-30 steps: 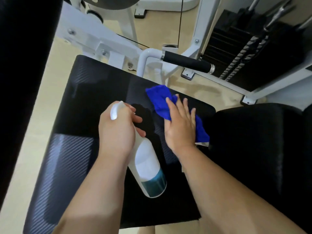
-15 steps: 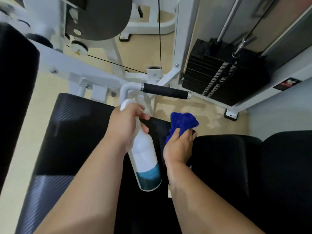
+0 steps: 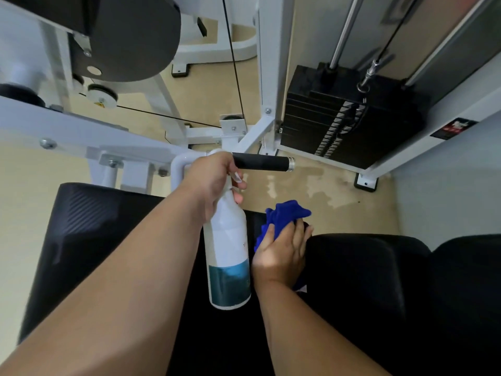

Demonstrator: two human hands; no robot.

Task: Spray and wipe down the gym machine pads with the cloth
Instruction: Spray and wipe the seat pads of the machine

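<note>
both hands were busy. left hand (image 3: 214, 183) gripped the neck of the spray bottle (image 3: 227, 256), a finger curled at the trigger and the base hanging down over the seat pad (image 3: 95, 234), probably to aim at the handle (image 3: 263, 162) just ahead. right hand (image 3: 282, 253) clutched the cloth (image 3: 284, 215), bunched at the pad's far edge beside the next pad (image 3: 379, 280), seemingly ready to wipe. both forearms reached forward, the left raised higher.

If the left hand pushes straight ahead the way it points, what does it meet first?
Likely the machine's black grip handle, just beyond the left hand and its spray bottle; depth is unclear.
</note>
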